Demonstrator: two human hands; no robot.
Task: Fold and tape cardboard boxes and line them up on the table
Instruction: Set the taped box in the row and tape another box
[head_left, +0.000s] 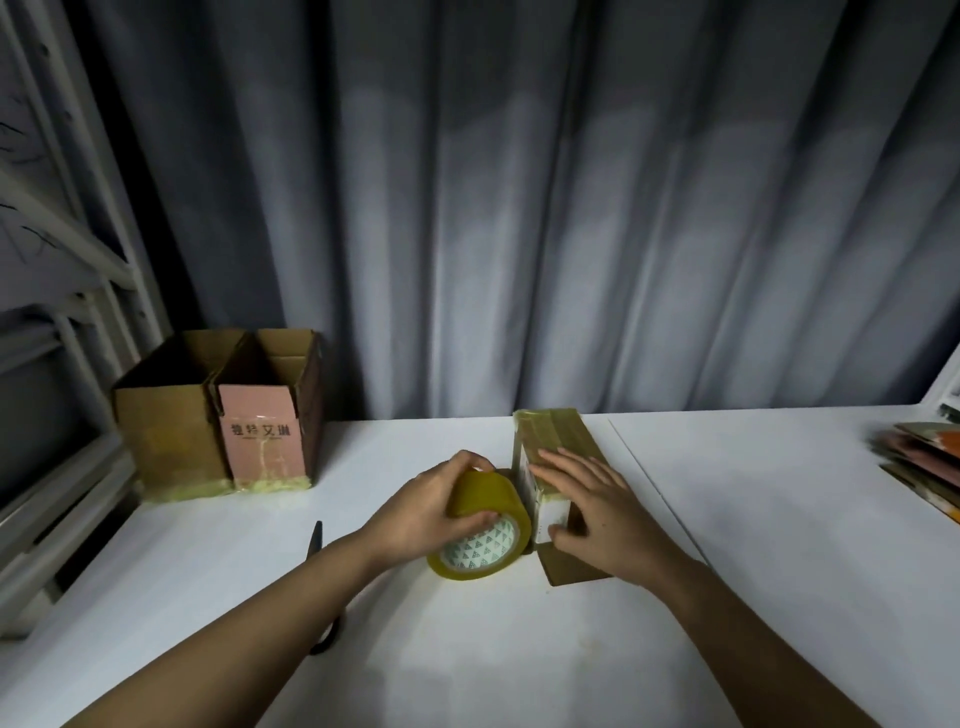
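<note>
Desk: the broad white desk carried everything in view and ran back to a grey curtain.
Finished boxes: two open-topped brown cardboard boxes, one with a pink printed front panel, stood touching side by side at the far left of the desk, their lower edges bound with yellowish tape.
Flat stock: a stack of unfolded coloured cardboard blanks lay at the far right edge, well apart from the work.
Box in hand: a narrow brown cardboard box with a white end label lay near the desk's middle, glossy tape already along its top face.
Tape roll: a wide yellowish-clear roll of packing tape with a triangle-patterned core stood tilted on edge, touching the box's left side.
Left hand: the left hand had its grip curled over the roll's top, thumb on the rim.
Right hand: the right hand lay flat on the box, fingers straight, holding nothing.
Scissors: black-handled scissors lay just left of the left forearm, partly hidden by it.
Risk, tape: a pull at an angle would probably lay the strip skewed or wrinkled.
Risk, box: light pressure from the flat hand could let the box slide or its seam gape.
Risk, scissors: the left forearm might knock them in a reach.
</note>
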